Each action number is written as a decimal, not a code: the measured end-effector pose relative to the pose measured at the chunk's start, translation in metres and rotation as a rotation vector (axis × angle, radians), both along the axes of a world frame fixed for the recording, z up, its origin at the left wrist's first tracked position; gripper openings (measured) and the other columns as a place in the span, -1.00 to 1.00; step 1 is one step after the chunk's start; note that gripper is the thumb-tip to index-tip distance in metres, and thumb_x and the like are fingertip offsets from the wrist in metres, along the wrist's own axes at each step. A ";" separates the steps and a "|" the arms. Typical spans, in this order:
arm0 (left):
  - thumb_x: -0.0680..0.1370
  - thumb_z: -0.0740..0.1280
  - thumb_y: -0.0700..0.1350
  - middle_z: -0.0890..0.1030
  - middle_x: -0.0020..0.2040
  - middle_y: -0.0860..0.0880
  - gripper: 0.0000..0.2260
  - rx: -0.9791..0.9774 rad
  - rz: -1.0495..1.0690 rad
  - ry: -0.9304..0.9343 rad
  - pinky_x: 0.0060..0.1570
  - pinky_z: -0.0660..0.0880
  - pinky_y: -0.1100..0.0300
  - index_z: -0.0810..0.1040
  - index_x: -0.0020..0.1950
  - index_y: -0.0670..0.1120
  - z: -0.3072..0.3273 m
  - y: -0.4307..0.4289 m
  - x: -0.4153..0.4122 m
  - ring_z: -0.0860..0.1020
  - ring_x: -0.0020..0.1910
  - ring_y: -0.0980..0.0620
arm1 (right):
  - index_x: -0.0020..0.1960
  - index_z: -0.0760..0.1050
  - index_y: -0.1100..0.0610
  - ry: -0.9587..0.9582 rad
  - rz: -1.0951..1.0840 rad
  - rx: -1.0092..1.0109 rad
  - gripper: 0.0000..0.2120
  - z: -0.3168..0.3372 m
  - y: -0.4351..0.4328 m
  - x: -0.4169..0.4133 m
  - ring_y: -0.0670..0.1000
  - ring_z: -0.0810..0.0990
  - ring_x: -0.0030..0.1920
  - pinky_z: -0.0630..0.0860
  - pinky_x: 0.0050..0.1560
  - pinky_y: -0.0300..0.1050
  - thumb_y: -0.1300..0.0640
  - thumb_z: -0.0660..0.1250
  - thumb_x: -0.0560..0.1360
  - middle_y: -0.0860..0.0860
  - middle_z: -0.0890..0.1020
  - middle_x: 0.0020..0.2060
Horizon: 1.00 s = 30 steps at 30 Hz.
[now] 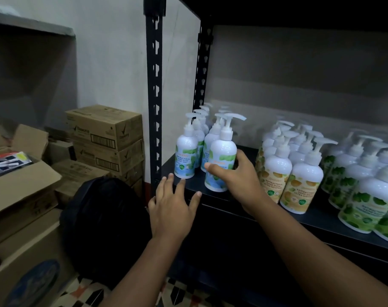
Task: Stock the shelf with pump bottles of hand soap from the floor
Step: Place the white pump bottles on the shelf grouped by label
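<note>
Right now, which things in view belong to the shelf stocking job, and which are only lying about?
Job: blue-label bottle, gripped by the right hand; left hand at the shelf edge; yellow-label bottles; green-label bottles.
Lying about: stacked cardboard boxes; open box; dark bag.

Gripped a blue-label pump bottle (221,156) with the right hand (239,180), upright at the front of the black shelf (317,218). Rested the left hand (173,209), fingers straight, on the shelf edge. Faced yellow-label bottles (299,185) and green-label bottles (365,207) further right.
</note>
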<state>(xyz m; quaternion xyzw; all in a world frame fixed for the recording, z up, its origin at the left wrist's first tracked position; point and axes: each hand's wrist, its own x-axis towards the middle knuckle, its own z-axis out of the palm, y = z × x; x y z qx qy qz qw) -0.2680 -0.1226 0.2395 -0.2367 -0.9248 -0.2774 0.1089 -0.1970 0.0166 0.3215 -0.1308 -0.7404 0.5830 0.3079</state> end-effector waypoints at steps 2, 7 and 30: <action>0.61 0.08 0.34 0.08 0.65 0.02 -0.42 0.006 0.002 -0.002 0.45 0.20 -0.10 0.25 0.57 0.11 0.000 0.000 0.000 -0.06 0.63 0.04 | 0.18 0.52 0.02 -0.009 -0.011 0.008 -0.56 -0.005 0.004 -0.010 -0.10 0.72 -0.05 0.64 -0.06 -0.20 0.14 0.61 0.38 -0.05 0.72 -0.02; 0.61 0.08 0.33 0.08 0.65 0.01 -0.42 0.008 -0.006 -0.006 0.45 0.20 -0.10 0.24 0.57 0.11 0.001 0.000 0.000 -0.07 0.63 0.04 | 0.19 0.55 0.04 -0.054 -0.043 0.048 -0.51 -0.023 0.014 -0.025 -0.10 0.71 -0.01 0.66 0.09 -0.03 0.06 0.64 0.33 -0.07 0.72 0.00; 0.61 0.12 0.32 0.06 0.65 0.03 -0.42 0.025 0.007 -0.051 0.46 0.19 -0.10 0.25 0.58 0.10 0.006 0.001 0.003 -0.07 0.63 0.05 | 0.22 0.50 0.09 -0.185 -0.160 0.118 -0.42 -0.037 0.023 -0.038 -0.10 0.62 0.09 0.57 0.19 -0.06 0.01 0.65 0.30 -0.06 0.64 0.09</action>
